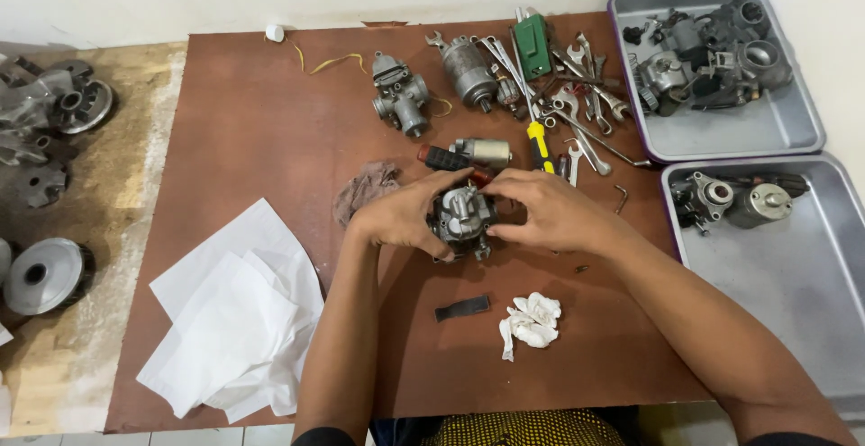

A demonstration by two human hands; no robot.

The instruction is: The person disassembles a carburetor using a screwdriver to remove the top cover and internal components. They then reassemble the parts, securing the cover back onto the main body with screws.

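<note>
Both forearms reach up from six o'clock over the brown desk (pixel 270 140), meeting at its centre. The left hand (pixel 396 221) cups the grey cast-metal carburetor (pixel 461 221) from nine o'clock, fingers curled tight against its body; the right hand (pixel 550 216) closes on it from three o'clock, fingers bent over its top edge. Near, at six o'clock, lie a crumpled white tissue (pixel 532 320) and a flat dark strip (pixel 462 308); white paper sheets (pixel 234 320) at eight o'clock. Farther, at twelve to one o'clock, a second carburetor (pixel 399 96), steel wrenches (pixel 586 108) and two metal trays (pixel 793 122) of parts
</note>
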